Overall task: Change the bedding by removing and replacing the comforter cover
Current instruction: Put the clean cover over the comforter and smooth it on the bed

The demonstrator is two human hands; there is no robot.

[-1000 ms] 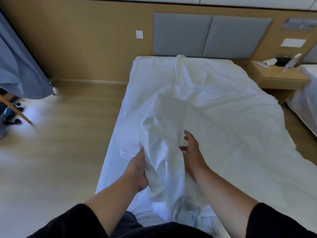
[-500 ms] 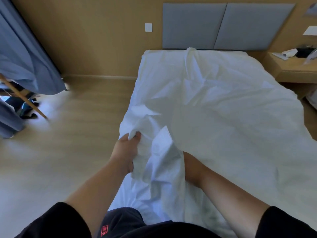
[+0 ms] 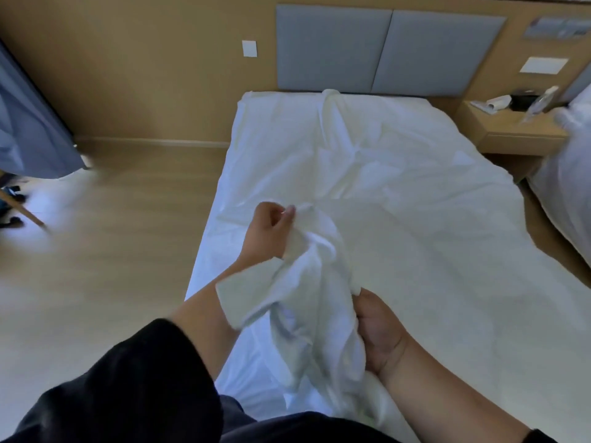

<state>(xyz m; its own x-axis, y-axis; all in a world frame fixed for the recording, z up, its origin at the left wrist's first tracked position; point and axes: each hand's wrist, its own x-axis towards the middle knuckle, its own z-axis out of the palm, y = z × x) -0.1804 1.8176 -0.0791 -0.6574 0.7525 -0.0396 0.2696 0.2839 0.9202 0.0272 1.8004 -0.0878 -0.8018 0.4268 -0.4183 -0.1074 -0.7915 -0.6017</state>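
The left hand [image 3: 270, 223] was raised over the bed's [image 3: 224, 193] near left edge, its thumb and fingers pinched on a bunched fold of the white comforter cover [image 3: 399, 199], a flap of which draped over that forearm. Between the hands the gathered cloth hung in a twisted rope, while the rest lay rumpled across the bed beyond them. The right hand [image 3: 379, 334], lower and nearer the body, curled its fingers round the rope's lower part.
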